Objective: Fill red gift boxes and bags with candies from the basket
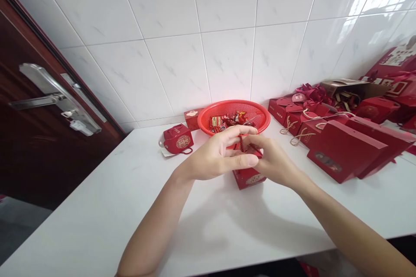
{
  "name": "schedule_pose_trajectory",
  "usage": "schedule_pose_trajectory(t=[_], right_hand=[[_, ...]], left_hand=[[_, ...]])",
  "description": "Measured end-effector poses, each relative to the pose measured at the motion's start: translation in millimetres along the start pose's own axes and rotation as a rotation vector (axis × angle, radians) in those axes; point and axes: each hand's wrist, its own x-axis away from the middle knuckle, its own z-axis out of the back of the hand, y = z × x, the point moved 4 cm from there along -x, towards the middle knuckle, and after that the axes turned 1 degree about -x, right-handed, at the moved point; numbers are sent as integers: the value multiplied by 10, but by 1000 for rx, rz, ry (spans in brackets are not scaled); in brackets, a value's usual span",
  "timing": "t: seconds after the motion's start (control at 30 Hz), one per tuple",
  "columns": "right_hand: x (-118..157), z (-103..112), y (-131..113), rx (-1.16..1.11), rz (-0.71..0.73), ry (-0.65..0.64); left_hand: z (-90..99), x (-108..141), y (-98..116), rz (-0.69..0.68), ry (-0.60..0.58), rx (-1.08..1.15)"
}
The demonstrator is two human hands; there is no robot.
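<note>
A small red box stands on the white table in front of the red basket, its upper part hidden behind my hands. A dark red cord rises from its top. My left hand is around the cord, thumb and fingers curved over the box from the left. From the right, my right hand reaches to the same cord with its fingers bent together. The fingertips of both hands are close to each other above the box.
Behind is a red basket with wrapped sweets. A closed red box lies left of it, another by the wall. Red bags, boxes and ribbons crowd the right. A door is at the left.
</note>
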Motion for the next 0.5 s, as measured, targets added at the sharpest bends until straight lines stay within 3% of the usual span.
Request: schedule_pose_trajectory(t=[0.2, 0.33, 0.5], right_hand=[[0, -41, 46, -170, -64, 94], [15, 40, 42, -222, -85, 210], [28, 218, 128, -245, -78, 303]], left_hand=[[2, -26, -17, -67, -4, -28], [12, -36, 7, -127, -22, 12], [88, -73, -49, -108, 48, -41]])
